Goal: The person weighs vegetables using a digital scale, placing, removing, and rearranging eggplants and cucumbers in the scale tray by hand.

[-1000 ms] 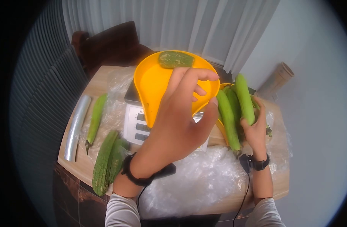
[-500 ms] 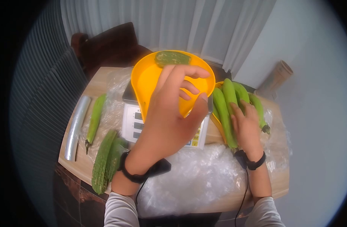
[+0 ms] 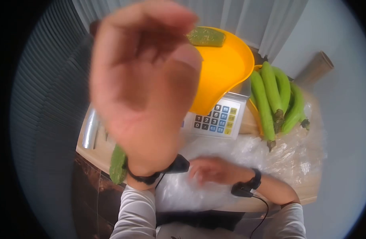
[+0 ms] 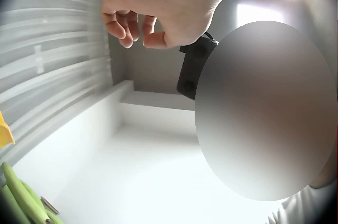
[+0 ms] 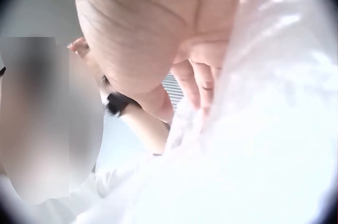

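My left hand (image 3: 139, 79) is raised close to the head camera, fingers loosely bent and nothing between them; the left wrist view shows the same bent fingers (image 4: 127, 26) in the air. Low over the crumpled clear plastic (image 3: 234, 153) is my right hand (image 3: 210, 169), blurred, its fingers relaxed and empty. Behind the left hand, a yellow scoop-shaped pan (image 3: 230, 59) sits on a white digital scale (image 3: 218, 125), covering part of the keypad. A stubby green vegetable piece (image 3: 207, 36) lies at the pan's far edge, partly hidden by the left hand.
Several long light-green vegetables (image 3: 272, 91) are piled at the right in a second yellow pan (image 3: 255, 109). A silver roll (image 3: 90, 133) and a dark green ridged vegetable (image 3: 118, 165) lie at the left. A brown tube (image 3: 316, 67) leans by the wall.
My right hand has released the light-green vegetable onto the right-hand pile and moved left over the plastic. The left hand has risen toward the head camera, away from the pan.
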The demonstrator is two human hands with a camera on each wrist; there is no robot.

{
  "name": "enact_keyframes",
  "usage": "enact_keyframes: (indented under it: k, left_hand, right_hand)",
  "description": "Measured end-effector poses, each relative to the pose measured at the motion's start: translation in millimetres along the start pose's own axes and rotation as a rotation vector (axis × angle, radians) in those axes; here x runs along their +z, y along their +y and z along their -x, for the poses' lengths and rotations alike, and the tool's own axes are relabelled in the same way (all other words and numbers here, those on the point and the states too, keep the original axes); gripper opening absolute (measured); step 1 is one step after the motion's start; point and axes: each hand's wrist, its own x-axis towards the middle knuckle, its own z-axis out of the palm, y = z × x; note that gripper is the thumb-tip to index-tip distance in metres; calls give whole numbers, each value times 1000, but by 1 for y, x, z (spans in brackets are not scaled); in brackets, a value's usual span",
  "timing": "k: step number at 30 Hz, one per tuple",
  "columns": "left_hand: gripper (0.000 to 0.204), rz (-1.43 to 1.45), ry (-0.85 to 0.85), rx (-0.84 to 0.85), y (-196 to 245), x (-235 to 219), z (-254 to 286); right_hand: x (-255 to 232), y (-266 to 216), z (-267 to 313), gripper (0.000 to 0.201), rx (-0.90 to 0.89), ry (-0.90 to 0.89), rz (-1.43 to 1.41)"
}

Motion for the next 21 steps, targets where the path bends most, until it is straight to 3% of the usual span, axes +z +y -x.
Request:
enact_keyframes:
  k: [2,4,5,6,8,9,11,12,14,16,18,20,21]
  left_hand:
    - [46,380,-59,-95,27,-1,-1]
    - [49,533,-11,-76,35,-25,1]
    - [39,526,13,-97,50,-33,1]
    - [27,389,-110,21,49,-54,-2]
    - [18,341,18,61,67,-56,-1]
    - [18,330,5,56,75,-56,2]
    - [15,446,-34,-121,88,-55,3]
    - [15,436,-49,-119,88,-52,4]
    - [16,43,-95,-188,75,-41,16]
    - [25,-198,-154,-84,38,-22,19]
    - [32,-508,-420,-88,4,-18,4]
    - [39,-592,-582,-170,-24,3,-17]
    - [42,-661,-662,-115,-49,10,-26]
  right_hand:
    - [-9,7,-1,48,-35,41,-273]
    - [-10,3,-2,45,17,20,-331]
    - [-10,6,-3,46,9,42,-349]
    - [-9,8,-3,47,0,66,-369]
    - [-12,6,-3,48,-4,62,-370]
    - [-12,7,-3,48,11,65,-372]
    - [-13,7,-3,49,10,62,-378]
    - [-13,7,-2,48,25,62,-401]
    - [-15,7,-1,48,17,65,-424]
    - [-16,12,-2,45,17,41,-411]
    - [-17,15,-3,43,-6,30,-425]
    - [-17,16,-1,41,-20,20,-433]
    - [-18,17,0,38,-25,10,-451]
